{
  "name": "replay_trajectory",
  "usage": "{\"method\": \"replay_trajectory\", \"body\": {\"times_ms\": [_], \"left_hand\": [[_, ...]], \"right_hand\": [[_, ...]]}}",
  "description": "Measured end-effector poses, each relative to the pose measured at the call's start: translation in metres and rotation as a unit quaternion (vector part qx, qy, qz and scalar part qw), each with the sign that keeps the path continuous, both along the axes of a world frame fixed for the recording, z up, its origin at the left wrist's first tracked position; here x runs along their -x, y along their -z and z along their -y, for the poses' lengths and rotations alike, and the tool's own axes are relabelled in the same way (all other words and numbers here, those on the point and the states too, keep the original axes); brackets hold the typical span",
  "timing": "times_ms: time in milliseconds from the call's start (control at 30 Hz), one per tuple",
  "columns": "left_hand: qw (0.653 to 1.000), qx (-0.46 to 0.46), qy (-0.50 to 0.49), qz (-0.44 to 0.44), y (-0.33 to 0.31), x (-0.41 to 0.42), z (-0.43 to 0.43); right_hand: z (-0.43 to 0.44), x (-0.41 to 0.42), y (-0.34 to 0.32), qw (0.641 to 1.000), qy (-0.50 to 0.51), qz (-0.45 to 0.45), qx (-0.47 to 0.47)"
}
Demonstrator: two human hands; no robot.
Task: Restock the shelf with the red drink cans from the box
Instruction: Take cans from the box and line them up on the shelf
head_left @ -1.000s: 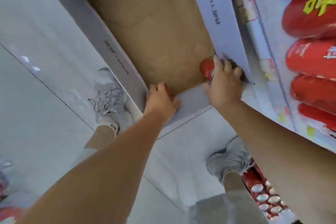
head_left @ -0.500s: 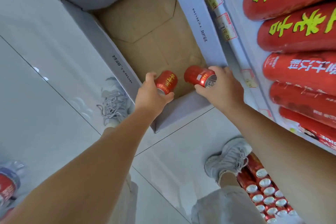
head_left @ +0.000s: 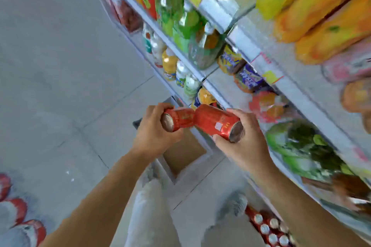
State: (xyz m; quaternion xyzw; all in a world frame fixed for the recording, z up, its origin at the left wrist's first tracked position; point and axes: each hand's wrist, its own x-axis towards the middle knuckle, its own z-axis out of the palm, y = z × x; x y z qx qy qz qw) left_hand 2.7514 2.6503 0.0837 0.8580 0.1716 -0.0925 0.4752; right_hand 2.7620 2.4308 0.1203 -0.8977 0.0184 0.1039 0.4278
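With the left hand [head_left: 154, 136] curled round the left can [head_left: 178, 120] and the right hand [head_left: 245, 146] round the right can [head_left: 216, 122], both sideways above the box [head_left: 183, 156], carrying is in hand; next, stand them upright on the shelf [head_left: 247, 46].

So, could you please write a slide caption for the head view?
Left hand holds one red can, right hand a second can, above the box beside stocked shelves.

Left hand [head_left: 154, 134] and right hand [head_left: 244, 142] each grip a red can [head_left: 179, 119], [head_left: 215, 121] above the open box [head_left: 184, 152], beside stocked shelves [head_left: 241, 46].
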Motion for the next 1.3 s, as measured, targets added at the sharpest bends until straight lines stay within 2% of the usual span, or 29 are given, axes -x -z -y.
{"method": "replay_trajectory", "body": {"times_ms": [133, 233, 400, 500, 667, 767, 1000, 1167, 1300], "left_hand": [[0.991, 0.026, 0.044, 0.128, -0.141, -0.010, 0.013], [0.972, 0.059, 0.083, 0.211, -0.225, -0.018, 0.031], [0.929, 0.104, 0.159, 0.318, -0.319, -0.030, 0.090], [0.898, 0.140, 0.216, 0.356, -0.359, -0.032, 0.133], [0.851, 0.214, 0.290, 0.383, -0.393, -0.036, 0.196], [0.838, 0.224, 0.317, 0.384, -0.397, -0.038, 0.223], [0.825, 0.223, 0.359, 0.376, -0.395, -0.045, 0.258], [0.821, 0.233, 0.375, 0.362, -0.400, -0.053, 0.274], [0.818, 0.242, 0.377, 0.360, -0.402, -0.057, 0.281]], "right_hand": [[0.021, 0.020, -0.139, 0.993, 0.044, 0.101, -0.046], [0.048, 0.037, -0.218, 0.980, 0.089, 0.168, -0.065], [0.102, 0.061, -0.306, 0.937, 0.166, 0.279, -0.132], [0.138, 0.079, -0.340, 0.907, 0.219, 0.341, -0.113], [0.193, 0.097, -0.380, 0.860, 0.303, 0.408, -0.042], [0.226, 0.099, -0.388, 0.850, 0.337, 0.406, 0.002], [0.290, 0.063, -0.381, 0.869, 0.375, 0.311, 0.087], [0.310, 0.038, -0.374, 0.878, 0.380, 0.282, 0.076], [0.319, 0.028, -0.364, 0.895, 0.355, 0.271, 0.001]]}}
